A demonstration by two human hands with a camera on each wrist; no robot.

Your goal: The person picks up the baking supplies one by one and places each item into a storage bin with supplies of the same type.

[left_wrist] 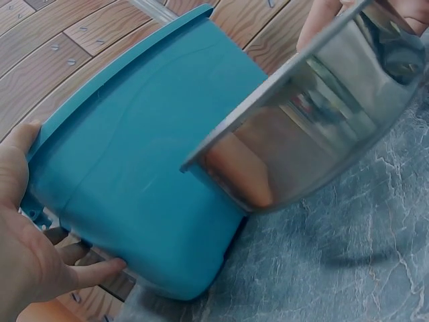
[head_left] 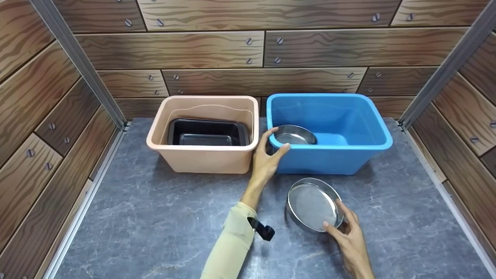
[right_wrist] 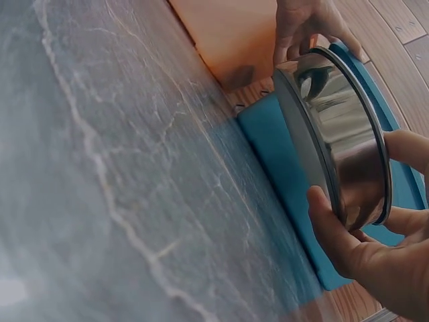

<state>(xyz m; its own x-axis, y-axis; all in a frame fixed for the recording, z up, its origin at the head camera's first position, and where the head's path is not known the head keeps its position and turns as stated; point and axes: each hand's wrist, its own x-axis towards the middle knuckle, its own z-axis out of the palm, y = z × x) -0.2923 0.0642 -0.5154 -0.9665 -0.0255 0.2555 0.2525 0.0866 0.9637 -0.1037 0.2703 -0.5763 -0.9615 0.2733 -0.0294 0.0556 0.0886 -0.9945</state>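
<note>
Round steel sieve pan [head_left: 313, 204] at 5 o'clock of the blue tub [head_left: 329, 162], tilted, near edge low over the grey slab [head_left: 155, 217]. Right hand [head_left: 350, 238] pinching its near rim, thumb inside, fingers curled round the wall. Left hand [head_left: 267, 157] curled over the tub's front-left corner rim. Probably light, stiff, slick; mesh floor likely dents, so best gripped at rim and wall.

My right hand [head_left: 350, 236] holds a silver steel sieve [head_left: 313, 204] with grey mesh; my left hand [head_left: 267, 157] touches the blue tub [head_left: 341, 155]. The peach tub [head_left: 205, 159] holds a black tray [head_left: 207, 133]. The table [head_left: 155, 224] is grey marble-veined; the walls [head_left: 232, 50] are brown wood-grain.
</note>
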